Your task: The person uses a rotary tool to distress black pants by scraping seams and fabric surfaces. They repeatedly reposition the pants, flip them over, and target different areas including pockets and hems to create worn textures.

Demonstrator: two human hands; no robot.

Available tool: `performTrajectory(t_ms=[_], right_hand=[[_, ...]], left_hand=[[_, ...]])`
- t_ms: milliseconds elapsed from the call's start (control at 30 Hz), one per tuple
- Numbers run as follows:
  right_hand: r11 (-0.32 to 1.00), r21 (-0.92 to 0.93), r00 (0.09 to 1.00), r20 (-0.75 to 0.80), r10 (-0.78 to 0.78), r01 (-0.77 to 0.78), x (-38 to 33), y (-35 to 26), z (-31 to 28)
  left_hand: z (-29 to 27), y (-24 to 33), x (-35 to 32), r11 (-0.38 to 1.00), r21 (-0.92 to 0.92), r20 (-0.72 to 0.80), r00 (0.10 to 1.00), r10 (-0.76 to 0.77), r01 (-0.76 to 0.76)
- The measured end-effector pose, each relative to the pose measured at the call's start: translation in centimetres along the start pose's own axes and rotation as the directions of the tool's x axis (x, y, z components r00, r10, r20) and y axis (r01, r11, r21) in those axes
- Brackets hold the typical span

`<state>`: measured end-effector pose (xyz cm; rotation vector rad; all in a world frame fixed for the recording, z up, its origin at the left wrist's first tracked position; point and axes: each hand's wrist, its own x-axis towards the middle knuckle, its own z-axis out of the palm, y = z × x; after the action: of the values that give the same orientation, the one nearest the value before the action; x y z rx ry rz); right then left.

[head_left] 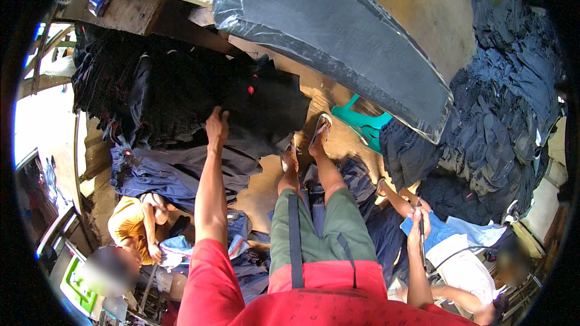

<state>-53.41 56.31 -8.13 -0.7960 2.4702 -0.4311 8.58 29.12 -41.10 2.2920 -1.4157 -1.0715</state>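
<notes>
Reaching left hand onto flat dark garment.

My shirt was red, my shorts green, the stacked garments black, the plastic stool teal.

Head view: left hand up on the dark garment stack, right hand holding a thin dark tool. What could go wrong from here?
1. The left hand presses the edge of the stack of dark garments; a pull there could drag the pile down.
2. The right hand holds a thin dark tool close to a seated person; a swing might hit them.
3. Jeans on the floor lie near the feet; tripping is possible.
</notes>
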Motion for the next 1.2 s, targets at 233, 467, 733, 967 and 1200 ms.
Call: performTrajectory(t_ms=[233, 467, 733, 967, 1200], right_hand=[[0.957, 0.238, 0.983, 0.036, -0.179, 0.166, 1.6, 0.3, 0.6], [0.824, 0.544, 0.972, -0.231, -0.033, 0.158, 16.5, -5.7, 2.3], [0.925, -0.092, 0.869, -0.319, -0.379, 0.37, 30.6, -7.6, 10.1], [0.864, 0.461, 0.926, -0.378, -0.014, 0.201, 29.3, -6.6, 5.3], [0.723, 0.658, 0.947, -0.321, 0.014, 0.212, 19.2, -16.6, -2.0]], left_hand=[[0.8, 0.7, -3.5, 0.988, -0.152, 0.179, 0.984, 0.0, 0.027], [0.9, 10.9, -18.4, 0.962, -0.118, 0.69, 0.717, -0.1, 0.247], [-1.9, 32.5, -25.0, 0.988, -0.026, 0.772, 0.626, 0.116, -0.151], [0.5, 47.6, -25.0, 0.815, -0.158, 0.773, 0.444, 0.454, -0.558], [10.5, 57.4, -30.6, 0.551, -0.505, 0.477, 0.317, 0.82, -0.665]])
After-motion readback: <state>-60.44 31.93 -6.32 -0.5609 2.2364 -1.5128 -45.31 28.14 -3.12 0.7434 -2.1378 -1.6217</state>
